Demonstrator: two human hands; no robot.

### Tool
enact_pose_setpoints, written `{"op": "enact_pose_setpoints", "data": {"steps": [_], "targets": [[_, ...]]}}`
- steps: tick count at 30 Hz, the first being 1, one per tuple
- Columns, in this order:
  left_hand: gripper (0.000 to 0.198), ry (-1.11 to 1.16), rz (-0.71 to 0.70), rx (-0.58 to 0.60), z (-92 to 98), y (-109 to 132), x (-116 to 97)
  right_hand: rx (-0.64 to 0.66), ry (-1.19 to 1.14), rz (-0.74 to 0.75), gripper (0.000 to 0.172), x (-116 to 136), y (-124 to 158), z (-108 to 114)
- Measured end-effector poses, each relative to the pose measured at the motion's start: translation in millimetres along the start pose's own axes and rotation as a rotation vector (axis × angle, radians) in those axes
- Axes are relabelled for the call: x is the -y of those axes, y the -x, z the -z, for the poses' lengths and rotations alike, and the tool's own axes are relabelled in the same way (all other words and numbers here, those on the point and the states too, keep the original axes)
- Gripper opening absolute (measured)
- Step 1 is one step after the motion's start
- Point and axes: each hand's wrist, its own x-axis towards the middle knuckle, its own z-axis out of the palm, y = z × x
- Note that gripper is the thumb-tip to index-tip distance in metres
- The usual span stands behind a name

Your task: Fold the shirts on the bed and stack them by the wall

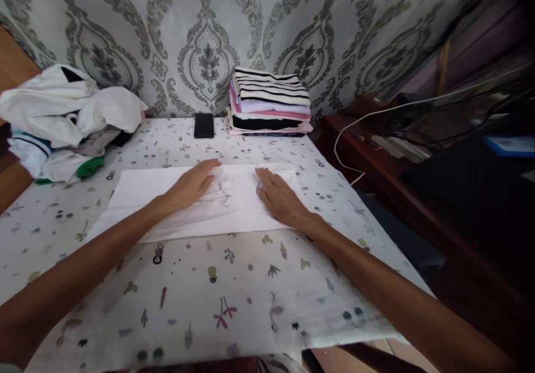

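Observation:
A white garment [242, 217], folded into a long strip, lies across the patterned sheet in front of me. My left hand [192, 183] rests on its middle, fingers stretched out and pointing to the right. On the strip's right part lies my right hand [282, 197], its fingers extended toward the far left. Both hands press on the cloth without gripping it. Between them the fabric is bare, and small wrinkles show beside the left hand. The garment's exact kind cannot be made out.
At the back stands a stack of folded clothes [271, 102], striped on top. A black phone-like object [204, 126] lies left of it. Crumpled clothes [71, 119] are heaped at the far left. On the right, a dark red desk [384, 164] holds a white cable [376, 112].

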Motion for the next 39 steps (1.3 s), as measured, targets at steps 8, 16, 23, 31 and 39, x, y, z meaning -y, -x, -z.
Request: {"op": "enact_pose_setpoints", "data": {"steps": [8, 16, 23, 31, 39], "targets": [[0.028, -0.034, -0.210, 0.013, -2.0, 66.0, -24.6, -0.045, -0.026, 0.254, 0.048, 41.4, -15.0, -8.2], [0.045, -0.214, -0.400, 0.204, -19.2, 81.9, -15.0, 0.077, -0.030, 0.174, 0.053, 38.4, -21.2, -19.3], [0.045, -0.239, -0.311, 0.273, -2.2, 86.6, -24.3, 0.021, 0.058, 0.197, 0.061, 43.4, -24.6, -21.8], [0.054, -0.206, 0.012, 0.169, 34.7, 136.9, 25.8, -0.008, 0.147, 0.411, 0.061, 64.9, -29.5, -41.2], [0.028, -0.081, 0.454, -0.252, 93.4, 140.5, 83.1, -0.009, 0.124, 0.383, 0.059, 63.2, -27.8, -43.2]]}}
